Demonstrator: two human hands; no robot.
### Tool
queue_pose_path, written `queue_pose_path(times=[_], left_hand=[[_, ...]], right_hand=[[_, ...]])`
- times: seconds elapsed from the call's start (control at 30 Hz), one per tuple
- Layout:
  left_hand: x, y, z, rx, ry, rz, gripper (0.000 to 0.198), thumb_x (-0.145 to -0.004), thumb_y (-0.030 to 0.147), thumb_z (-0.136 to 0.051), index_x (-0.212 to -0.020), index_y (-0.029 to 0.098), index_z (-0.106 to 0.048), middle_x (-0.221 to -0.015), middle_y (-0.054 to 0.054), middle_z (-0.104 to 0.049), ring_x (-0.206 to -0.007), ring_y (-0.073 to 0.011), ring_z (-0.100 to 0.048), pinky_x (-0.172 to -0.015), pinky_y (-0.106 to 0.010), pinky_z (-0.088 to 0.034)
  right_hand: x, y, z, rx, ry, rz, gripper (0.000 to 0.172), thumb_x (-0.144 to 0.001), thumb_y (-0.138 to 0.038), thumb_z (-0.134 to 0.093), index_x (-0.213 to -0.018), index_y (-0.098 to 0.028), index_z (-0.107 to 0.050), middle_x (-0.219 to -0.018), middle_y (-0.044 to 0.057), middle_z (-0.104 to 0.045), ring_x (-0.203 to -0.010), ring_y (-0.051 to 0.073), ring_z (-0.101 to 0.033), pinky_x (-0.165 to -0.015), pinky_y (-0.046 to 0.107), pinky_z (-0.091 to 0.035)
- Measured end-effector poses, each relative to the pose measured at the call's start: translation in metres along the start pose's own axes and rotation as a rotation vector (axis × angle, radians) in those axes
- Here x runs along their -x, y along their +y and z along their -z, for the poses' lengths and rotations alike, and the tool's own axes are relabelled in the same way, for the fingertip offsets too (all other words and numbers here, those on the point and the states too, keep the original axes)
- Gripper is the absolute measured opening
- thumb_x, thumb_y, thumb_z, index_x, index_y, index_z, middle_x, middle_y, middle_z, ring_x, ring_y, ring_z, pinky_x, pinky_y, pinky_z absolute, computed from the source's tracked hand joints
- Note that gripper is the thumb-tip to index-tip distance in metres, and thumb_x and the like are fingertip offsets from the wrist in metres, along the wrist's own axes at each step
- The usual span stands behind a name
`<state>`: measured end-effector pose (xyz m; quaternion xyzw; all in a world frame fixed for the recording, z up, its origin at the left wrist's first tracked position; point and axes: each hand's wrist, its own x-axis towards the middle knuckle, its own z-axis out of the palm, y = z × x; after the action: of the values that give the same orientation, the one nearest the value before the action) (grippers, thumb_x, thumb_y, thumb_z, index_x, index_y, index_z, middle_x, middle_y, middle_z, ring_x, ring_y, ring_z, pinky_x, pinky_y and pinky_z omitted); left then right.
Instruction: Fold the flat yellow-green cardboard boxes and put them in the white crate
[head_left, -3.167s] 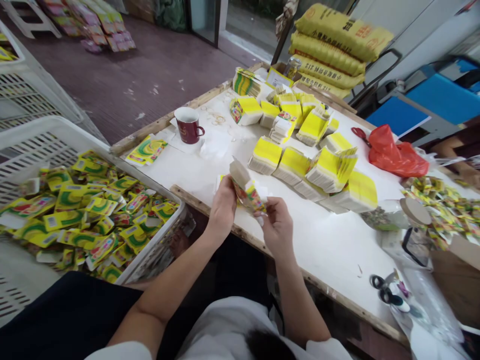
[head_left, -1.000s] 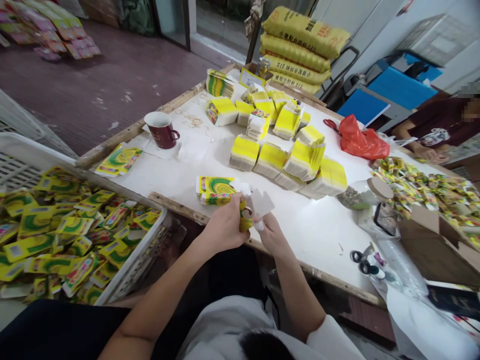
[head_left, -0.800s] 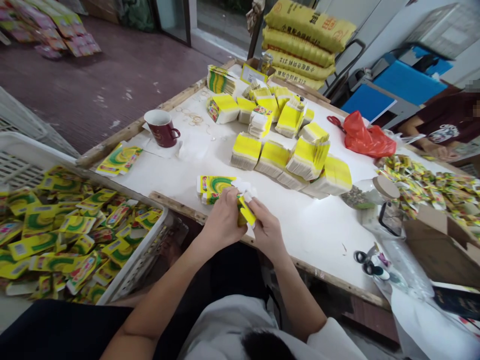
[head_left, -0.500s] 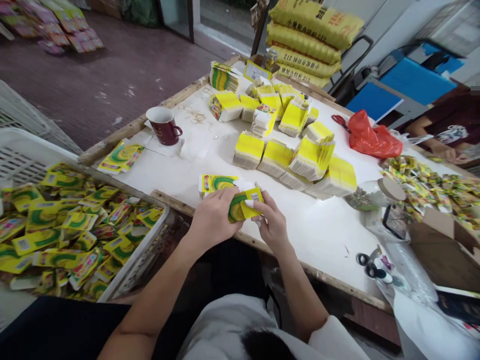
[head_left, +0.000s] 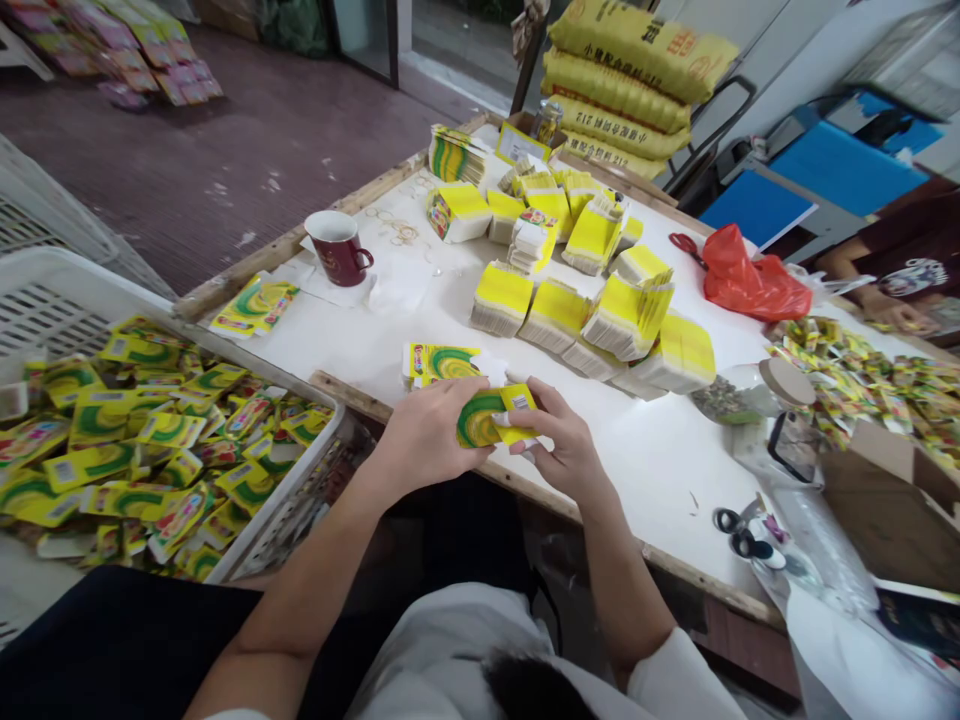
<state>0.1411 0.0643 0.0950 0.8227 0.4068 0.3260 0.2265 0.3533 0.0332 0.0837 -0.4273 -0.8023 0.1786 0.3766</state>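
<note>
Over the table's near edge, my left hand point(head_left: 435, 435) is closed around one end of a small yellow and green carton point(head_left: 481, 417). My right hand point(head_left: 561, 436) has its thumb and fingers on the carton's other end, where a barcode shows. Just beyond my hands, flat printed cartons point(head_left: 442, 362) lie on the white tabletop. Farther back stand several bundles of yellow cartons point(head_left: 501, 297), packed on edge. To my left, a white plastic basket point(head_left: 339, 415) holds many folded cartons of the same print.
A maroon mug point(head_left: 337, 250) and flat cartons point(head_left: 256, 303) are at the table's left. On the right are a red plastic bag point(head_left: 750, 275), a lidded jar point(head_left: 750, 388), scissors point(head_left: 742, 535) and an open cardboard box point(head_left: 892, 490). A co-worker's hands point(head_left: 896, 310) show at far right.
My right hand's fingers have shifted slightly along the carton's end, the hand a little farther right. My left hand keeps its hold. The whole view has moved slightly.
</note>
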Motion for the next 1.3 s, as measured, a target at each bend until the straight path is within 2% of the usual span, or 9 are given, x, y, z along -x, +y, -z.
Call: queue_pose_path(times=[0.17,0.27,0.4,0.5,0.67,0.87,1.03,1.2,1.3], left_hand=[[-0.001,0.004,0.000,-0.043,0.011,0.019,0.056,-0.073,0.034,-0.076,-0.122,0.017,-0.056,-0.116,-0.014,-0.071,-0.107,-0.0334,-0.068,-0.089,-0.044,-0.054],[-0.003,-0.007,0.009,0.196,0.074,0.045,0.059,-0.068,0.036,-0.081,-0.120,0.019,-0.059,-0.113,-0.009,-0.071,-0.101,-0.0285,-0.069,-0.085,-0.038,-0.055],[-0.006,-0.033,0.031,0.939,0.771,-0.122,0.053,-0.077,0.068,-0.064,-0.109,0.026,-0.063,-0.104,0.000,-0.071,-0.074,-0.0129,-0.066,-0.061,-0.023,-0.050],[-0.008,-0.043,0.037,1.276,1.046,-0.130,0.071,-0.075,0.088,-0.042,-0.105,0.028,-0.064,-0.118,0.000,-0.068,-0.098,-0.0178,-0.065,-0.078,-0.027,-0.053],[-0.014,-0.036,0.014,1.308,1.045,0.060,0.065,-0.079,0.084,-0.040,-0.109,0.029,-0.059,-0.120,-0.005,-0.067,-0.088,-0.0174,-0.064,-0.069,-0.028,-0.053],[-0.017,-0.029,-0.003,1.267,0.933,0.191,0.036,-0.086,0.058,-0.059,-0.103,0.026,-0.061,-0.095,-0.002,-0.068,-0.063,-0.0113,-0.058,-0.057,-0.024,-0.048],[-0.017,-0.029,-0.004,1.307,0.959,0.248,0.038,-0.084,0.057,-0.063,-0.104,0.025,-0.062,-0.091,-0.002,-0.066,-0.067,-0.0112,-0.059,-0.060,-0.023,-0.049],[-0.020,-0.031,-0.021,1.274,1.093,0.294,0.041,-0.082,0.064,-0.062,-0.095,0.026,-0.058,-0.113,-0.005,-0.066,-0.094,-0.0150,-0.064,-0.077,-0.025,-0.052],[-0.019,-0.022,-0.034,1.332,0.976,0.255,0.054,-0.073,0.074,-0.065,-0.098,0.026,-0.059,-0.113,-0.006,-0.067,-0.106,-0.0212,-0.064,-0.083,-0.031,-0.054]], right_hand=[[0.005,-0.004,-0.027,-0.160,0.108,-0.112,0.057,-0.095,-0.031,-0.056,-0.146,-0.028,-0.033,-0.158,0.013,-0.033,-0.147,0.030,-0.033,-0.111,0.053,-0.042],[0.003,-0.001,-0.039,-0.319,0.164,-0.130,0.082,-0.091,-0.044,-0.062,-0.155,-0.031,-0.012,-0.161,0.014,-0.027,-0.142,0.031,-0.041,-0.110,0.052,-0.044],[-0.011,0.016,-0.039,-0.348,0.231,-0.197,0.048,-0.093,-0.040,-0.060,-0.138,-0.030,-0.045,-0.138,0.011,-0.057,-0.118,0.026,-0.062,-0.097,0.046,-0.054],[-0.024,0.032,-0.043,-0.120,0.218,-0.297,0.024,-0.091,-0.029,-0.058,-0.114,-0.024,-0.062,-0.111,0.009,-0.068,-0.104,0.025,-0.065,-0.089,0.043,-0.056],[-0.042,0.047,-0.062,0.246,0.092,-0.375,0.024,-0.082,-0.018,-0.062,-0.106,-0.019,-0.066,-0.106,0.013,-0.063,-0.103,0.030,-0.058,-0.091,0.048,-0.050],[-0.049,0.049,-0.070,0.308,0.000,-0.403,0.016,-0.079,-0.017,-0.065,-0.092,-0.021,-0.056,-0.098,0.011,-0.061,-0.094,0.029,-0.054,-0.086,0.044,-0.047],[-0.049,0.043,-0.069,0.190,0.047,-0.436,0.023,-0.076,-0.017,-0.061,-0.093,-0.023,-0.046,-0.092,0.006,-0.061,-0.084,0.024,-0.056,-0.076,0.038,-0.046],[-0.045,0.021,-0.056,-0.144,0.276,-0.464,0.019,-0.082,-0.021,-0.057,-0.094,-0.024,-0.043,-0.076,-0.004,-0.053,-0.063,0.014,-0.052,-0.061,0.028,-0.043],[-0.040,-0.002,-0.051,-0.238,0.262,-0.367,0.021,-0.082,-0.020,-0.060,-0.096,-0.025,-0.046,-0.078,-0.004,-0.054,-0.063,0.013,-0.051,-0.059,0.026,-0.043]])
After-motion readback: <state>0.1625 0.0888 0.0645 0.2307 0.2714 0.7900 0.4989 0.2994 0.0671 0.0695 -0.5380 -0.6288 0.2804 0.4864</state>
